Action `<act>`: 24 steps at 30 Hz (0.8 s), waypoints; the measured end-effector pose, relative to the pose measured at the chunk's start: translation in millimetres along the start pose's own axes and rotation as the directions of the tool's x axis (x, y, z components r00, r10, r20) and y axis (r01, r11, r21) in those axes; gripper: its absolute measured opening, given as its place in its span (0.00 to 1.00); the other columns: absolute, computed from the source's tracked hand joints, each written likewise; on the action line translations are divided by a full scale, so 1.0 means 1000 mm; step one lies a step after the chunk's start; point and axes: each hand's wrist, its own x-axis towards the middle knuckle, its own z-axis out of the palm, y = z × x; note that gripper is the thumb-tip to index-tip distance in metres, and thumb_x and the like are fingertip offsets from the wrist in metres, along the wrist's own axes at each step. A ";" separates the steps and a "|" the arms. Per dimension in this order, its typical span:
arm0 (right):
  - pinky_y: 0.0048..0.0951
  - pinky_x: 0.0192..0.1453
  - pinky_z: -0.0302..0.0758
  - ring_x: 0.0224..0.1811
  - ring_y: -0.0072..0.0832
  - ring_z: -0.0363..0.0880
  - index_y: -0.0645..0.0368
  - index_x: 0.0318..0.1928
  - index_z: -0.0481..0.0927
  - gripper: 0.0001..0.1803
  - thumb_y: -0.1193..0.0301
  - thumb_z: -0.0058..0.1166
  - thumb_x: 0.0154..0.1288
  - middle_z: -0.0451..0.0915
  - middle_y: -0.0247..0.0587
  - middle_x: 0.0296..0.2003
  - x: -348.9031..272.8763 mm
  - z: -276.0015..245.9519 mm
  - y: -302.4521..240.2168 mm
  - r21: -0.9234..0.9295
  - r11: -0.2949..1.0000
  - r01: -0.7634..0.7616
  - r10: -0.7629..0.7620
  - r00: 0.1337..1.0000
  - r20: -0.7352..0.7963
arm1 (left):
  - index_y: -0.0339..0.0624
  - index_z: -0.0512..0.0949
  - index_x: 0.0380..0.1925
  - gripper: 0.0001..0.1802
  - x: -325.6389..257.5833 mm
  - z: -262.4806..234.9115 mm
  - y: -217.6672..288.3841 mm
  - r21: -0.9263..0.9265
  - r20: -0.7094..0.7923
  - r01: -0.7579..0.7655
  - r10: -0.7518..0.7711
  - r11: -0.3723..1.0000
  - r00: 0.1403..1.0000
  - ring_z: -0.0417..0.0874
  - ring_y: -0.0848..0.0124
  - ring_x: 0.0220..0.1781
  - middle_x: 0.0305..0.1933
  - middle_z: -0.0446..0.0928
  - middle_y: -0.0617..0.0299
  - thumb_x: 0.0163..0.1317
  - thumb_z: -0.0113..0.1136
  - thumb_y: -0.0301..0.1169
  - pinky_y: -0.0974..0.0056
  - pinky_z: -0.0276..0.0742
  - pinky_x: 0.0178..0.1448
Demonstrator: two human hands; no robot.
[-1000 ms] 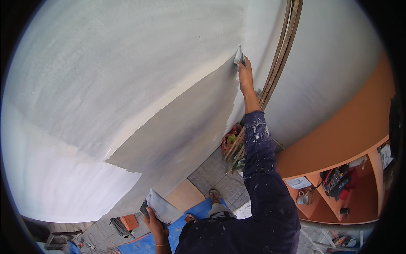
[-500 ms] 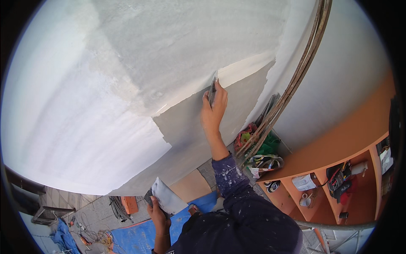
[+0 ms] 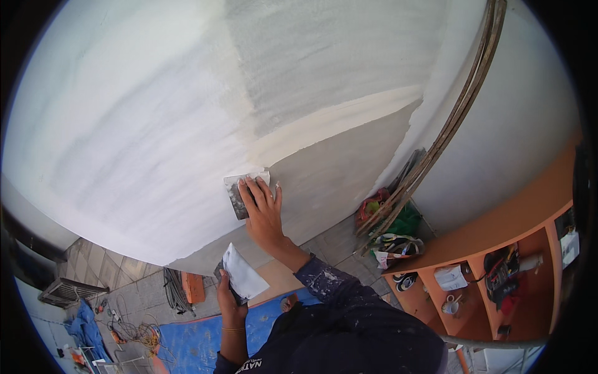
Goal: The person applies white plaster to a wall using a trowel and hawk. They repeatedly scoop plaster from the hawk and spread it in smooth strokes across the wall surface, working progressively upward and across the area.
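My right hand [image 3: 265, 212] presses a putty knife [image 3: 238, 198] with a wide, smeared blade flat to the wall, fingers spread over its back. White paste shows along the blade's upper edge. Around it the wall [image 3: 156, 156] is coated white on the left, with a pale fresh band above a bare grey patch [image 3: 336, 162] on the right. Lower down, my left hand [image 3: 230, 298] grips a second wide blade [image 3: 246, 274] loaded with white putty, held away from the wall. Its handle is mostly hidden by my fingers.
Long brown rods [image 3: 458, 106] lean in the corner at right, over bags [image 3: 398, 246] on the floor. An orange shelf unit [image 3: 473, 262] holds tools and a mug. Below lie a blue tarp [image 3: 199, 340], an orange block [image 3: 193, 287] and tangled cables [image 3: 146, 336].
My right hand has swept the putty knife left and down along the band's lower edge, turning its blade flatter to the wall. The pale band now runs unbroken to the white area. My left hand stays low.
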 end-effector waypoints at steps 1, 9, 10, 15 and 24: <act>0.67 0.73 0.44 0.73 0.43 0.56 0.52 0.71 0.62 0.41 0.83 0.52 0.53 0.62 0.38 0.69 -0.006 -0.016 0.011 0.094 0.991 0.098 -0.104 0.993 0.062 | 0.38 0.72 0.54 0.17 0.006 0.005 -0.002 -0.082 0.128 0.069 -0.058 0.994 0.990 0.83 0.67 0.46 0.50 0.78 0.59 0.74 0.50 0.38 0.62 0.83 0.48; 0.64 0.78 0.43 0.73 0.38 0.60 0.30 0.66 0.70 0.39 0.77 0.58 0.53 0.65 0.29 0.68 -0.047 -0.165 0.076 0.576 0.660 0.481 -0.685 0.701 0.199 | 0.40 0.72 0.55 0.21 0.036 0.104 -0.037 -0.028 0.611 0.471 -0.358 0.882 0.707 0.84 0.63 0.47 0.50 0.79 0.55 0.74 0.46 0.44 0.60 0.85 0.46; 0.61 0.78 0.46 0.73 0.38 0.59 0.32 0.66 0.70 0.39 0.78 0.58 0.52 0.66 0.29 0.68 -0.046 -0.175 0.088 0.520 0.708 0.478 -0.627 0.765 0.149 | 0.40 0.72 0.55 0.21 0.026 0.117 -0.039 0.010 0.500 0.423 -0.371 0.906 0.782 0.84 0.62 0.46 0.48 0.79 0.55 0.74 0.46 0.45 0.60 0.85 0.45; 0.51 0.77 0.55 0.70 0.40 0.63 0.39 0.65 0.73 0.34 0.78 0.54 0.56 0.66 0.33 0.67 -0.030 -0.207 0.200 -0.055 0.895 0.444 -0.381 0.821 0.424 | 0.46 0.73 0.42 0.18 0.011 0.165 -0.032 0.168 0.308 0.194 -0.238 0.967 0.921 0.72 0.74 0.08 0.22 0.74 0.68 0.74 0.46 0.49 0.69 0.70 0.10; 0.32 0.65 0.68 0.63 0.39 0.74 0.57 0.66 0.71 0.23 0.73 0.46 0.71 0.75 0.50 0.60 0.106 -0.287 0.434 0.463 0.789 -0.404 0.603 0.653 -0.458 | 0.42 0.67 0.62 0.27 0.014 0.132 -0.061 0.165 0.255 0.215 -0.253 0.963 0.933 0.79 0.63 0.51 0.53 0.76 0.58 0.72 0.48 0.49 0.57 0.75 0.56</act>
